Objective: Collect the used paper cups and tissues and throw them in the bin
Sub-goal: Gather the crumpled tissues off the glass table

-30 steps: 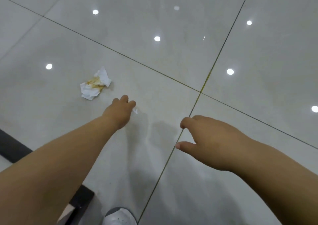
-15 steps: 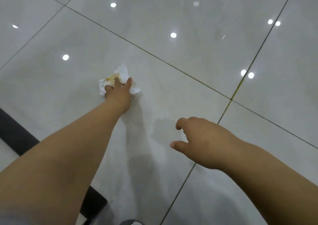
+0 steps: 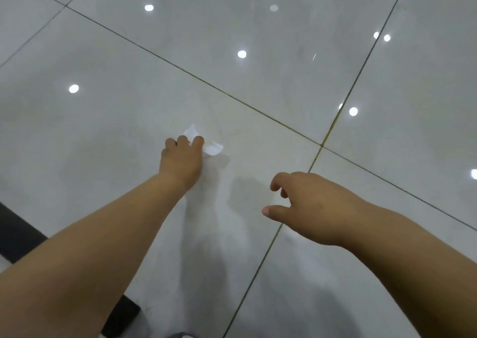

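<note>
The left hand (image 3: 180, 158) is reaching low over the pale tiled floor (image 3: 103, 120). Its fingers (image 3: 198, 141) are curling round a crumpled white tissue (image 3: 213, 148) and gripping it. The tissue is showing above and to the right of the knuckles; whether it is touching the floor cannot be told. The right hand (image 3: 312, 206) is hovering nearby over a tile joint, fingers loosely curled, thumb apart, holding nothing. A dark strip (image 3: 15, 224) is lying at lower left.

Bare left hand (image 3: 180, 160), bare right hand (image 3: 318, 208), both forearms (image 3: 103, 250) bare
</note>
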### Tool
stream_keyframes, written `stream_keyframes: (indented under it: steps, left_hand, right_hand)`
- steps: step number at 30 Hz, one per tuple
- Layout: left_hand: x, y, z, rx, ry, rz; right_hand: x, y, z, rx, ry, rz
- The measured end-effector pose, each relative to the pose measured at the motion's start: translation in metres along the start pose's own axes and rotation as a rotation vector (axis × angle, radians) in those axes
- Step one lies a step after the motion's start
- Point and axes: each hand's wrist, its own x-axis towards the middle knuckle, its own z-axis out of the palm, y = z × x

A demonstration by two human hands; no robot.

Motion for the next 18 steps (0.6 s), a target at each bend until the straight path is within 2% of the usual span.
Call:
stream_keyframes:
  steps: [3, 8, 13, 18]
  left_hand:
    - [-0.012, 0.034, -0.014, 0.022, 0.071, 0.147]
    - [-0.032, 0.105, -0.065, -0.239, 0.059, 0.306]
    - [-0.053, 0.178, -0.101, -0.323, 0.109, 0.466]
    - [-0.084, 0.237, -0.113, -0.329, 0.017, 0.623]
  right_hand:
    - [-0.013, 0.021, -0.013, -0.002, 0.049, 0.053]
    - [-0.045, 0.064, -0.035, 0.046, 0.182, 0.102]
    - [-0.086, 0.123, -0.042, 0.071, 0.256, 0.179]
    - [-0.122, 0.184, -0.036, 0.173, 0.314, 0.28]
